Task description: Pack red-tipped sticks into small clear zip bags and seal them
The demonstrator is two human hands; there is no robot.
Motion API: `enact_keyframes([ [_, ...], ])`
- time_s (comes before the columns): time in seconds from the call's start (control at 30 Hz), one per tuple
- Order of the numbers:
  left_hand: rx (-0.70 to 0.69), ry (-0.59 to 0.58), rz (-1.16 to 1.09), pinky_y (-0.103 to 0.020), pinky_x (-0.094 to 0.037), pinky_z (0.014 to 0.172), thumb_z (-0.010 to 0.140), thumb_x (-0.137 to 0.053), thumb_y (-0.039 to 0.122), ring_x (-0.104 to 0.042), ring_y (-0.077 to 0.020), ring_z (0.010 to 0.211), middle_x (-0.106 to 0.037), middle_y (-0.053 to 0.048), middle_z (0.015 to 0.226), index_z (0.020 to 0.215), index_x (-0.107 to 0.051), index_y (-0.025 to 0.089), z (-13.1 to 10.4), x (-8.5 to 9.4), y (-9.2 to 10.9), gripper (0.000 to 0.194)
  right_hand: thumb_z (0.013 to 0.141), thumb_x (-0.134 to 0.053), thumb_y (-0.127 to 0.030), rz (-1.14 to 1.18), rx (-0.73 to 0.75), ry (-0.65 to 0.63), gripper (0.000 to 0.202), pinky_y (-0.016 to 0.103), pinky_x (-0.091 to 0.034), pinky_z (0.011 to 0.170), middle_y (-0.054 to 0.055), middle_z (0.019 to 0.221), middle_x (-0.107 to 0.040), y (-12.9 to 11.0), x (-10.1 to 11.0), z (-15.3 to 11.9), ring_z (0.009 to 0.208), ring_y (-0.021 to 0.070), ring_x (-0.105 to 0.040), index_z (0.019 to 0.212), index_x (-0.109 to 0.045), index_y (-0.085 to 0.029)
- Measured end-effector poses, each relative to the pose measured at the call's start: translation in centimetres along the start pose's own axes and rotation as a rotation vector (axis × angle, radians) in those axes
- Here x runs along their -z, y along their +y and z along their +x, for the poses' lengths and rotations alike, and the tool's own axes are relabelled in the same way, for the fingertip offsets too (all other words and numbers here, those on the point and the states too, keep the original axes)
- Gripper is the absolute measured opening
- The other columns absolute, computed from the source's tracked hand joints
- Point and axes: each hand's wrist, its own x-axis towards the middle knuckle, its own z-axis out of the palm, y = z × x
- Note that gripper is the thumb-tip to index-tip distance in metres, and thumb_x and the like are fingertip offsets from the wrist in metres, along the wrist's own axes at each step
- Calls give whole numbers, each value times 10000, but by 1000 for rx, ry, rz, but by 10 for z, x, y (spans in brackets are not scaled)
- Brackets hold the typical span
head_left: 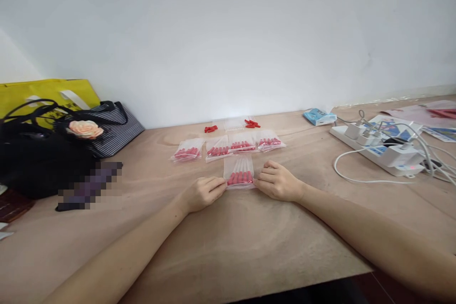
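A clear plastic bag point(239, 165) with several small red pieces in a row lies on the table in front of me. My left hand point(205, 193) pinches its near left corner, fingers closed. At the near right corner my right hand point(277, 181) has its fingers closed on the same bag. Just beyond are more filled bags: one on the left point(187, 150), two overlapping in the middle point(218, 148), and one on the right point(270, 141). What exactly the red pieces are is too small to tell.
Loose red pieces lie in two small heaps, left point(211, 128) and right point(252, 124), near flat clear bags point(233, 125). A power strip point(374, 149) with tangled white cables and a blue tissue pack point(319, 117) occupy the right. Bags point(117, 128) crowd the left; a wall stands behind.
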Motion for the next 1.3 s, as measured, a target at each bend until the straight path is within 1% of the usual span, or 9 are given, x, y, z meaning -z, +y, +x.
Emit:
enact_keyframes([
  [0.13,-39,-6,24,-208,-463,509,851,-422,91,-609,-108,578,-661,-30,728,803,-568,142,2,0,-1,161,848,-371,-100,-5,-6,-4,275,273,-291,648,-7,579,-500,0,1,1,546,96,-368,644,-545,-161],
  [0.33,-18,4,-8,-208,-450,486,834,-439,90,-589,-108,558,-639,-26,682,764,-554,142,1,-3,-2,145,818,-376,-81,10,-15,15,266,268,-293,662,-15,559,-479,-1,0,3,546,99,-348,614,-528,-160],
  [0.47,62,32,-86,-255,-504,614,802,-521,128,-598,-133,657,-645,-41,742,816,-564,140,6,-5,0,47,813,-418,-110,2,-96,32,249,269,-291,662,-16,558,-481,-3,1,4,542,99,-336,588,-512,-164],
  [0.57,96,37,-122,-298,-510,701,789,-560,161,-600,-156,751,-652,-54,822,900,-573,143,15,-11,6,113,814,-436,-121,2,-110,65,250,268,-288,663,-18,555,-487,-5,-1,8,541,96,-343,577,-506,-165],
  [0.77,91,53,-145,-290,-501,693,805,-518,117,-605,-148,761,-658,-46,820,857,-595,150,30,-25,17,99,825,-421,-128,10,-101,91,258,272,-280,656,-22,548,-486,-11,-6,17,530,93,-358,582,-503,-166],
  [0.9,64,101,-107,-282,-490,644,800,-525,106,-591,-132,672,-654,-27,735,766,-584,150,34,-26,18,81,825,-418,-128,20,-110,84,248,275,-274,646,-20,554,-491,-12,-6,17,531,93,-367,596,-507,-166],
  [1.0,48,96,-60,-278,-482,629,812,-505,98,-566,-120,616,-634,-16,664,697,-562,149,35,-24,19,137,829,-422,-131,22,-119,86,235,277,-272,649,-17,570,-510,-12,-6,18,547,94,-384,618,-518,-168],
  [1.13,14,74,-8,-277,-481,629,820,-489,87,-561,-120,614,-618,-19,646,679,-554,144,33,-25,18,165,834,-432,-132,-13,-117,105,221,279,-278,653,-18,592,-539,-14,-8,18,571,94,-403,644,-539,-173],
  [1.3,-54,125,18,-281,-493,664,798,-511,48,-584,-121,658,-637,-21,693,715,-561,140,29,-26,16,133,827,-429,-97,-82,-51,138,223,284,-286,658,-25,563,-514,-15,-9,17,569,93,-402,646,-537,-170],
])
